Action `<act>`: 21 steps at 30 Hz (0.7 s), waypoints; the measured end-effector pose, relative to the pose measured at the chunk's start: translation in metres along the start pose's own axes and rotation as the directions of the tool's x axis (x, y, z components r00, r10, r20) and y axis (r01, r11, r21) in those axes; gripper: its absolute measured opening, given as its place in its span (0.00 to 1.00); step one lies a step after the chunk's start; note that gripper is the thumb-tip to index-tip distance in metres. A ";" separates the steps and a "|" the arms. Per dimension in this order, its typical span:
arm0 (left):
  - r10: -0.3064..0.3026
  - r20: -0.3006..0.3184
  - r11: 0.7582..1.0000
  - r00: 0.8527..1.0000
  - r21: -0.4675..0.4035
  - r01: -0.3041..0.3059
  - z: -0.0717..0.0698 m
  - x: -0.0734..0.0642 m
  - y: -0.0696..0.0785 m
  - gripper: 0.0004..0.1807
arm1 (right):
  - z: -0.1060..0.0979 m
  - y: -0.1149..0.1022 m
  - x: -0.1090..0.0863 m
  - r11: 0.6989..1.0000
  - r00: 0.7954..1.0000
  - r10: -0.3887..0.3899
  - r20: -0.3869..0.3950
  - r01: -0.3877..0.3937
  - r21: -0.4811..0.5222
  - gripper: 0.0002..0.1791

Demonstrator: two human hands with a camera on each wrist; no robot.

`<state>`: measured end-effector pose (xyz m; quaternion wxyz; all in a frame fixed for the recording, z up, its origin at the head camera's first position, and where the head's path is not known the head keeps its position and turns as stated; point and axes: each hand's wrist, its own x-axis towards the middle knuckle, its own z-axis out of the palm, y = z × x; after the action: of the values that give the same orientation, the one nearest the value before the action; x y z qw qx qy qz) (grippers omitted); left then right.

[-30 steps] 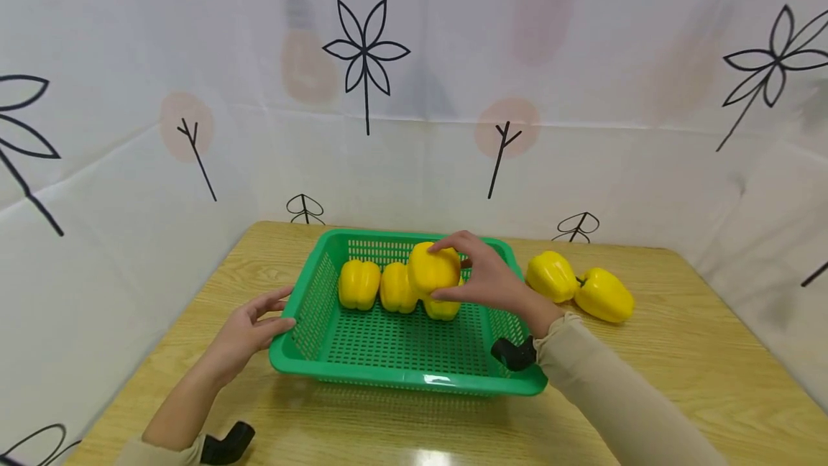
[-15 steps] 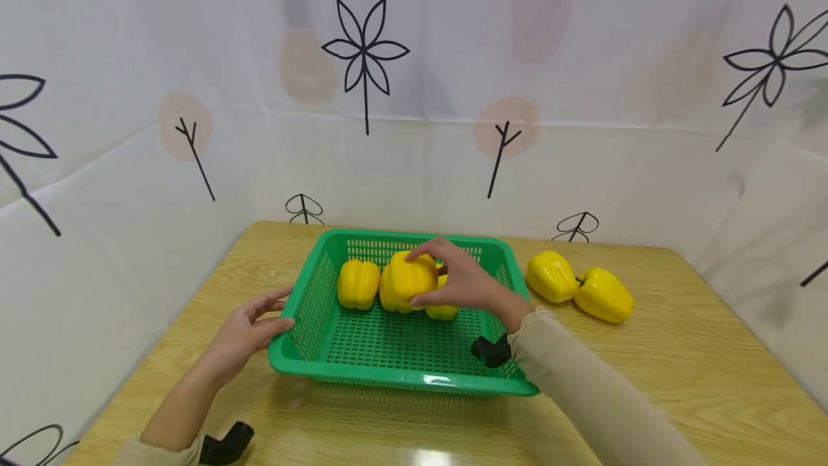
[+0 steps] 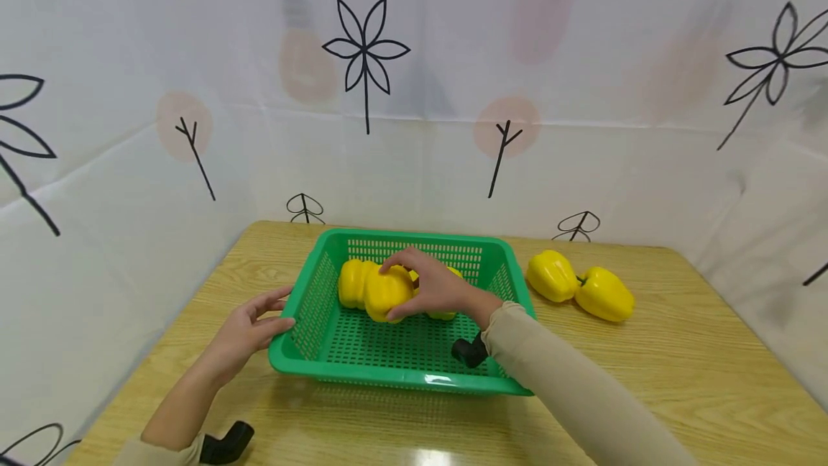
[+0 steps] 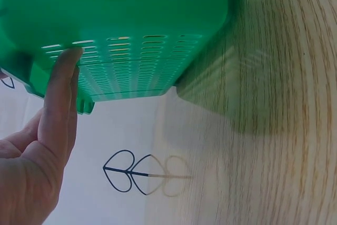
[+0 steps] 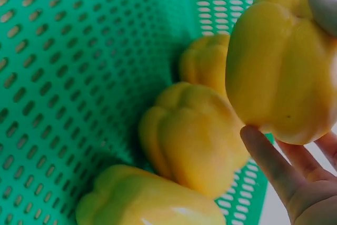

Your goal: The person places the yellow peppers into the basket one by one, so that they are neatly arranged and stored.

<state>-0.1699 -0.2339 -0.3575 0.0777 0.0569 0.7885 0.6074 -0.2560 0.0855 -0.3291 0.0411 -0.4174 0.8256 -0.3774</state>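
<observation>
A green slotted plastic basket (image 3: 414, 381) stands on the wooden table. At its left side, my left hand (image 3: 249, 329) holds the rim, thumb on top; in the left wrist view its straight fingers (image 4: 59, 98) lie along the outer wall. My right hand (image 3: 430, 286) grips a yellow bell pepper (image 3: 387, 295) between thumb and fingers inside the basket. That held pepper (image 5: 287, 69) is raised above the others in the right wrist view. Three more yellow peppers lie in the basket: one at the left (image 3: 351, 285), one at the right (image 3: 445, 313), and one mostly hidden between them.
To the right of the basket, two yellow peppers lie together on the table, one nearer the basket (image 3: 551, 275) and one farther right (image 3: 604, 295). White cloth (image 3: 427, 164) with plant drawings hangs behind and beside the table.
My right hand has moved left with the pepper, from over the right-hand peppers to in front of the left and middle ones. The left hand stays at the rim.
</observation>
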 end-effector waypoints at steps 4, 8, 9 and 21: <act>-0.003 0.000 1.000 1.000 0.004 0.003 0.000 0.000 0.000 0.35 | 0.008 -0.001 0.005 1.000 0.998 -0.002 0.070 0.004 -0.017 0.33; -0.006 -0.002 1.000 1.000 0.002 0.006 0.000 0.001 0.000 0.35 | 0.016 0.002 0.010 0.997 0.992 -0.006 0.126 0.015 -0.071 0.32; -0.006 -0.001 1.000 1.000 0.003 0.006 0.001 0.001 0.000 0.35 | 0.018 0.002 0.011 0.997 0.991 0.000 0.136 0.011 -0.077 0.32; -0.006 -0.003 1.000 1.000 -0.006 0.006 0.000 0.002 -0.002 0.35 | 0.037 -0.003 0.020 0.985 0.960 0.106 0.258 -0.067 -0.159 0.32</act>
<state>-0.1716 -0.2345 -0.3593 0.0785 0.0534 0.7869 0.6097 -0.2528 0.0474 -0.3486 0.1368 -0.4296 0.8559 -0.2534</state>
